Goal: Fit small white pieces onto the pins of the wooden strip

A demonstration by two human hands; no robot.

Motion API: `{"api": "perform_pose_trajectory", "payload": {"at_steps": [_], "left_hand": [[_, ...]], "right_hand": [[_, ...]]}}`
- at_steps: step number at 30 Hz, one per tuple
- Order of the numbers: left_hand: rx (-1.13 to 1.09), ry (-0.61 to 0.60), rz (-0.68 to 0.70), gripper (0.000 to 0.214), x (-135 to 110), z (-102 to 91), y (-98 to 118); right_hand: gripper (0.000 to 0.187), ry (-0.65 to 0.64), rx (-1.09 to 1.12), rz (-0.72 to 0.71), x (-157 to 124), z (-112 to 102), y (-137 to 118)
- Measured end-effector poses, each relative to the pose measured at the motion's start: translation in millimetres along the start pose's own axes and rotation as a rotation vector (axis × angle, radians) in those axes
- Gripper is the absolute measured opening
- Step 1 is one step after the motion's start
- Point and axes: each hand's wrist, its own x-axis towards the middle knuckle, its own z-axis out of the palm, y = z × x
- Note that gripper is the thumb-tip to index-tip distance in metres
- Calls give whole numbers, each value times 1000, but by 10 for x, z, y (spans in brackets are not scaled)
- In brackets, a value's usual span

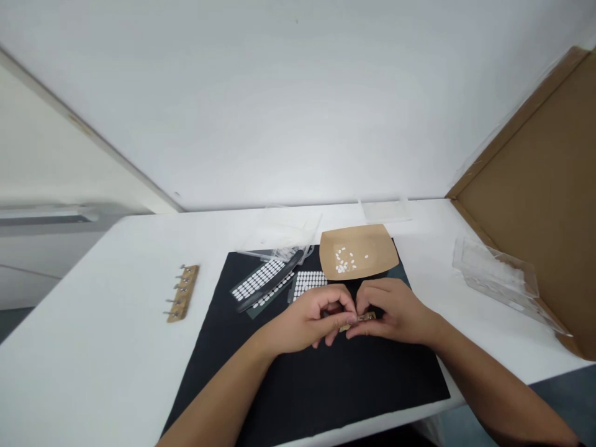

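My left hand (316,316) and my right hand (395,310) meet over the black mat (344,385). Both are closed around a small tan piece (369,316) with shiny metal on it, mostly covered by my fingers. The left thumb and index finger pinch at its left end, touching the right fingertips. Just beyond my hands stands a tan paper tray (372,239) with several small white ovals (344,268) in it. Near the left hand lies a sheet of white oval stickers (310,281).
More sticker sheets (261,279) lie at the mat's back left, under a black curved strip (272,282). A tan block with metal pegs (183,293) rests on the white table (116,347). Clear plastic boxes (498,273) stand right, beside a cardboard panel (540,180).
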Motion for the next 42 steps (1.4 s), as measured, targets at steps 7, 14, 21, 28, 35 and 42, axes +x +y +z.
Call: {"api": "perform_pose_trajectory", "payload": {"at_steps": [7,14,21,28,35,42], "left_hand": [[-26,-11,-46,38,-1,-36,-25],[-10,48,-59,38,11,-40,-18],[-45,87,-111,38,39,-13,-67],[-106,160,-103,36,41,0,-71],[-102,166,-95,38,51,11,-56],[416,347,119,35,-67,-266,-7]], "right_hand": [[48,5,12,67,-13,5,-73],[30,33,-1,86,-44,26,-117],[29,84,-72,16,-66,72,-115],[33,85,-147,-85,-65,18,-65],[31,91,-138,-90,-60,23,-42],[32,87,-233,-123,-53,-28,37]]}}
